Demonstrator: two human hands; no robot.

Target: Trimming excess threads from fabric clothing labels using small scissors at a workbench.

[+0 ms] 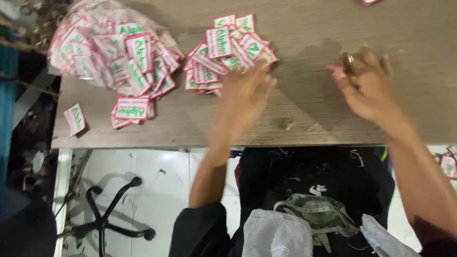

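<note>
Head view: left hand (243, 97) lies spread, blurred, touching the near edge of a loose pile of red-edged white labels (227, 51) on the surface (296, 23). Right hand (367, 86) curls around small brass scissors (349, 67). Far left sits a clear bag of labels (109, 51).

Both bare forearms stretch forward. The left hand (243, 95) is palm down, fingers spread and blurred. The right hand (367, 86) is held apart from it, fingers curled loosely inward, thumb side turned up, wrist slightly bent.
</note>
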